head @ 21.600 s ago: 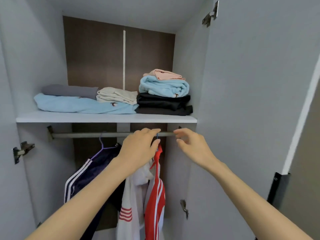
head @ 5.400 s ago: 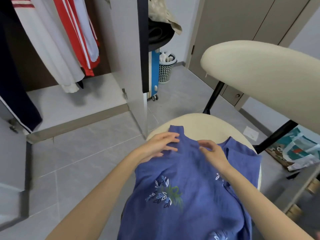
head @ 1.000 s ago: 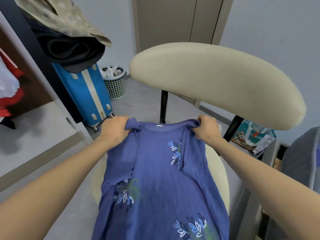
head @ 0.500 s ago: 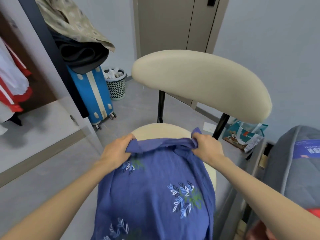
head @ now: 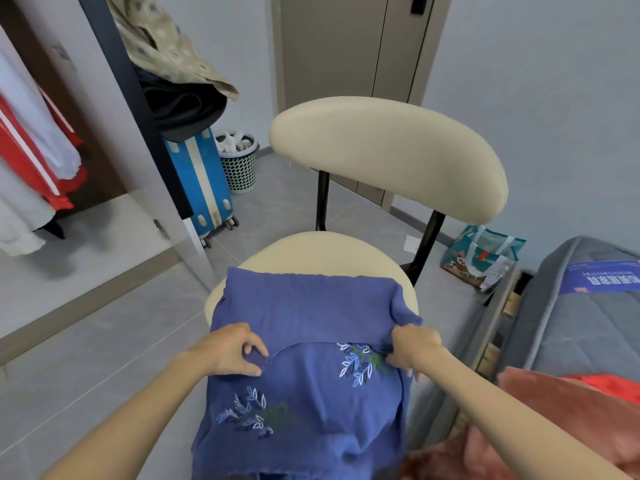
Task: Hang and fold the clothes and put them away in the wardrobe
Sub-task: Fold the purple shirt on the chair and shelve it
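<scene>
While the collar end was up in both hands half a second ago, it has now come over and down. The blue top (head: 304, 306) is doubled on itself, its upper part laid back across the embroidered front, with the fold line lying across the chair seat (head: 311, 251). The left hand (head: 230, 351) has a narrow grip, thumb and fingers pinching the folded-over edge. The right hand (head: 414, 348) has its grip curled round the same edge at the other side. The lower part of the top hangs off the seat's near side toward the person. That's one fold made, I'd say. It still looks long for a shelf, so more folding seems likely before it goes to the wardrobe (head: 104, 220), open off to the left.
</scene>
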The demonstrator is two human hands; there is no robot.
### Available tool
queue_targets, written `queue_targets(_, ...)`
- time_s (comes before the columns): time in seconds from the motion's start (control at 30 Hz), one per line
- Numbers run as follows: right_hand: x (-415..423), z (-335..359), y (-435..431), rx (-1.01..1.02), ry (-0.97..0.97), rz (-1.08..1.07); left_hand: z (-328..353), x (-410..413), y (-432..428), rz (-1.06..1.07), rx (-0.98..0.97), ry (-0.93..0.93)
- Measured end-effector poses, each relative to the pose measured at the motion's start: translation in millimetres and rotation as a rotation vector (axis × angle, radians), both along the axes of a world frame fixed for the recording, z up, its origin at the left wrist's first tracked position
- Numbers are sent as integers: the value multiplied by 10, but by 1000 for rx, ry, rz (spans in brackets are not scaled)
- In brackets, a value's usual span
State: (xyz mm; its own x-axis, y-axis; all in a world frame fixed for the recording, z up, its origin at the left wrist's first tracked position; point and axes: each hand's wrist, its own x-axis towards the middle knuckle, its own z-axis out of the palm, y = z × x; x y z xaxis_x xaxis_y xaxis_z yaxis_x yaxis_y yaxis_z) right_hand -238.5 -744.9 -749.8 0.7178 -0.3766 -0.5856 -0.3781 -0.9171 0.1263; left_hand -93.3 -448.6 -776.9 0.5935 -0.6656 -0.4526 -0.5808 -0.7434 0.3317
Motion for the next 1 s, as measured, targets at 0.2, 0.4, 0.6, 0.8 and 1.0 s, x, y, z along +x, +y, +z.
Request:
queue_targets(0.2,137,67,13,-5,-147,-16,42,88,-151,259,-212,-168)
queue_targets(0.4,456,-133,-100,175,-434,-69,-77,342,-400,646,-306,-299)
queue_targets(0.6,720,-400,-17,251,-400,7,-316,635,-496,927,-387,-79)
queue_targets(0.8,758,-543,-27,255,-455,-13,-385,791,-481,1018,-384,-128)
queue_targets(1.0,684,-581,-327,155,-719,-320,-325,441,-929,530,-272,-364)
